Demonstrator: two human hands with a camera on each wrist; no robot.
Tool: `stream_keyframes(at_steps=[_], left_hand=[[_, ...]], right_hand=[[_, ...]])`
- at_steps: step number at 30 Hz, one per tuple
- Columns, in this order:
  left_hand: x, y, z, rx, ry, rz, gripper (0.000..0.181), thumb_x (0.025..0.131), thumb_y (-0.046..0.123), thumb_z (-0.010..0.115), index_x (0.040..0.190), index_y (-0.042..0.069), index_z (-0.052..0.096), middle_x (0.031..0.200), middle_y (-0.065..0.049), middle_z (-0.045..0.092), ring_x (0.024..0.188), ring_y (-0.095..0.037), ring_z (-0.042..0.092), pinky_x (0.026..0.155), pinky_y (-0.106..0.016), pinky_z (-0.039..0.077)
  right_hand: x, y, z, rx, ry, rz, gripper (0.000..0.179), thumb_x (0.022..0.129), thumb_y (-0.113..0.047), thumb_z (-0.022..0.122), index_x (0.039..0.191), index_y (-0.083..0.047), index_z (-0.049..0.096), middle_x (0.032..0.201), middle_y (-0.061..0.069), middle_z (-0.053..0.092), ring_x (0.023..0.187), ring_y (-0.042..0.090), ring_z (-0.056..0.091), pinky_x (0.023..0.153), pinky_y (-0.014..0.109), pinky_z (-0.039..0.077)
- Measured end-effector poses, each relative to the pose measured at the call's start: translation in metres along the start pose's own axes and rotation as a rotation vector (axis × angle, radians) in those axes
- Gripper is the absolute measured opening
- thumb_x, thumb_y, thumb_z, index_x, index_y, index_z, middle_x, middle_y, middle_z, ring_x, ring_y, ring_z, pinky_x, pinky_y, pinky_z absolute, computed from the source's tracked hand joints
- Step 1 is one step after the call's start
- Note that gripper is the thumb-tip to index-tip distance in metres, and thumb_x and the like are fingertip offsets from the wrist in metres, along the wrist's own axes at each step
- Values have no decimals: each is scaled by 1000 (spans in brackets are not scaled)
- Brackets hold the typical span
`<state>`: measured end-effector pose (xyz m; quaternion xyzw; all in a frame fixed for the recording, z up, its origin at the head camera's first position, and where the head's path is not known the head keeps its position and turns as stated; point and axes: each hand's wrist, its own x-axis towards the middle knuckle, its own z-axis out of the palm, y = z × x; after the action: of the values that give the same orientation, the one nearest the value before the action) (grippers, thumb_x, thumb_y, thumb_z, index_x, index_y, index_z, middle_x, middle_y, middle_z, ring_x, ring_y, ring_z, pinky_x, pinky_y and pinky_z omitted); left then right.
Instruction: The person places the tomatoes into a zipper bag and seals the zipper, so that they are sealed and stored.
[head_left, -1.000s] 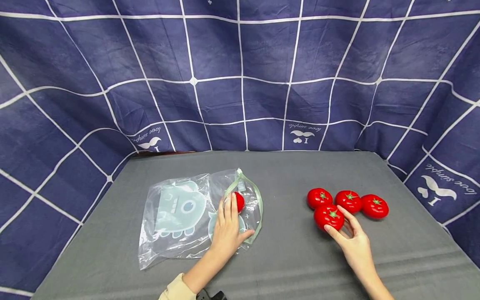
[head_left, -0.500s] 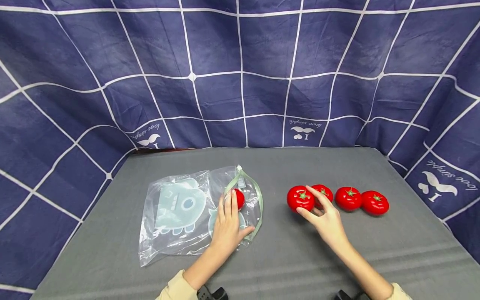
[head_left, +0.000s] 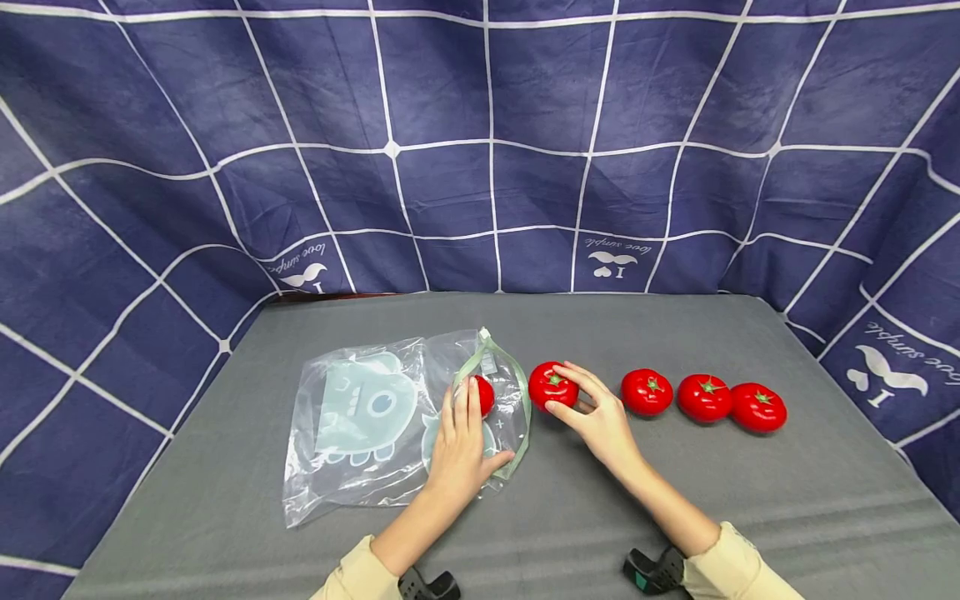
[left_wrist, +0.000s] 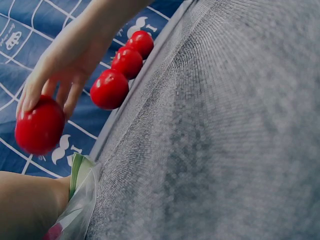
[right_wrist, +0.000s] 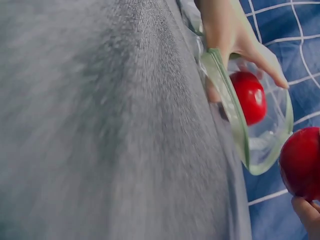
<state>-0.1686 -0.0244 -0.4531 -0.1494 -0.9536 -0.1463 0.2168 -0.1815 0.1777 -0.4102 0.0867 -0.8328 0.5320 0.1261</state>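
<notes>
My right hand [head_left: 606, 427] grips a shiny red tomato [head_left: 550, 387] between thumb and fingers, just right of the mouth of a clear plastic zip bag [head_left: 360, 492]. The bag lies flat, printed with pale blue cartoon shapes, its green-edged mouth facing right. On the bag, beside its mouth, is my left hand [head_left: 454, 458], its fingers straight and thumb spread toward the green edge. Another tomato [head_left: 486, 398] sits inside the bag, partly hidden by those fingers. In the right wrist view, the bag's green rim [right_wrist: 227, 95] gapes around this tomato [right_wrist: 250, 98].
Three more tomatoes stand in a row on the right: one nearest [head_left: 647, 392], a middle one [head_left: 705, 398] and an outer one [head_left: 759, 408]. Grey cloth [head_left: 562, 517] covers the table. A blue curtain [head_left: 540, 100] with white lines rises behind and at both sides.
My right hand has carried its tomato leftward from the group to beside the bag's mouth. My left hand and the bag have stayed put; the head view has shifted slightly.
</notes>
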Motion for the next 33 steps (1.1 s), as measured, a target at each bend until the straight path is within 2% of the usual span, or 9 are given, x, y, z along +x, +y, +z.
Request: stream_keyframes(at_steps=[4, 10, 17, 25, 33], left_hand=[[0, 0, 1, 7, 9, 6, 119, 55, 50, 80, 142, -1, 16, 146, -16, 24, 130, -38, 28, 101, -42, 39], [-1, 0, 2, 8, 14, 13, 120, 54, 50, 80, 142, -1, 17, 146, -16, 25, 129, -39, 28, 101, -41, 39], [-1, -1, 3, 50, 62, 42, 121, 52, 52, 80, 141, -2, 19, 144, -16, 27, 128, -39, 29, 101, -41, 39], [0, 0, 1, 38, 39, 26, 121, 52, 51, 81, 142, -1, 18, 145, -15, 25, 131, -38, 25, 105, -42, 33], [1, -1, 0, 36, 37, 34, 120, 53, 50, 81, 142, -1, 19, 145, -14, 26, 131, -37, 26, 105, -41, 33]], right_hand=[[6, -2, 13, 44, -21, 12, 42, 74, -16, 73, 115, -16, 62, 132, 8, 50, 118, 21, 50, 87, 38, 50], [6, -23, 27, 77, -49, 17, 42, 74, -6, 72, 115, -3, 61, 131, 19, 48, 119, 31, 48, 87, 42, 49], [9, -31, 42, 77, -59, 14, 41, 74, -3, 71, 114, -1, 61, 131, 21, 48, 117, 33, 50, 87, 44, 49], [14, -17, 54, 113, -31, 32, 42, 73, -3, 72, 114, -3, 62, 132, 20, 48, 117, 34, 50, 88, 44, 48], [23, 10, 74, 109, 20, 11, 43, 72, -12, 75, 114, -16, 63, 133, 13, 48, 118, 27, 51, 88, 37, 49]])
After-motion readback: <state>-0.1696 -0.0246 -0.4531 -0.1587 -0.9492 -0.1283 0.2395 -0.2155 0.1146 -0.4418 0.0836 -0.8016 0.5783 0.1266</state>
